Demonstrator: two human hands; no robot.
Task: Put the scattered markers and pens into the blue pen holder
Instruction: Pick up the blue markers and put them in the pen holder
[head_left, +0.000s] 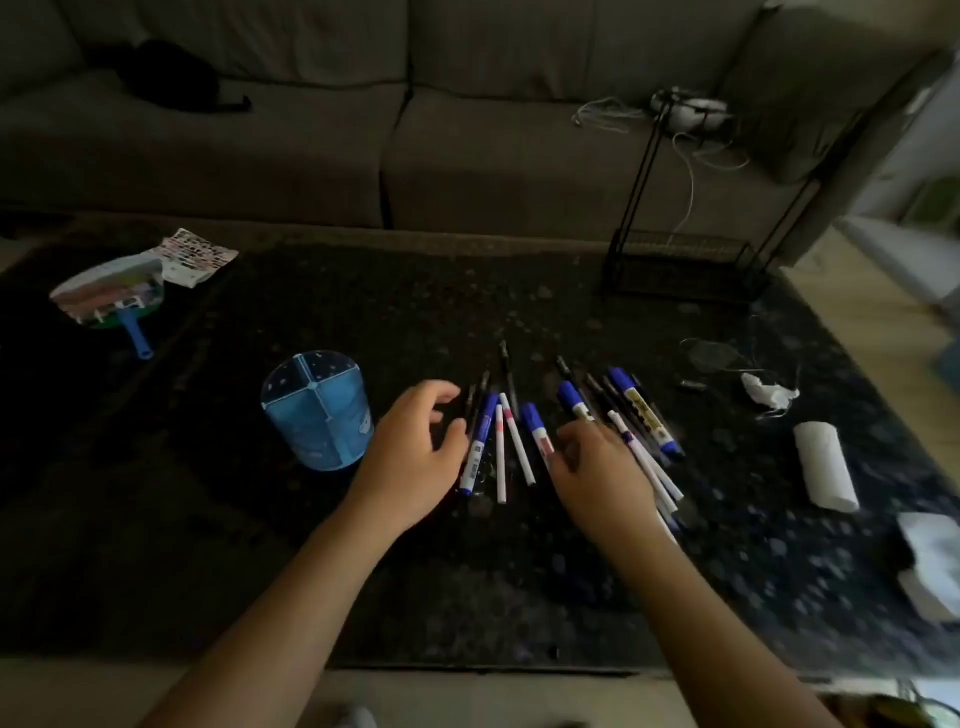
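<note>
A round blue pen holder (318, 413) with four compartments stands upright on the dark table, left of centre. Several markers and pens (514, 439) lie scattered to its right: blue-capped white markers (647, 413), thin white pens and dark pens. My left hand (415, 449) hovers between the holder and the pens, fingers apart and curled, its fingertips close to the leftmost dark pens. My right hand (597, 470) rests over the right group of pens with fingers bent, covering parts of several; it holds nothing that I can see.
A rolled white towel (826, 470) and crumpled tissue (769, 393) lie at the right. A black wire rack (685, 270) stands at the back right. A blue-handled item with packets (117, 296) sits at the far left. A grey sofa (363, 130) runs behind the table.
</note>
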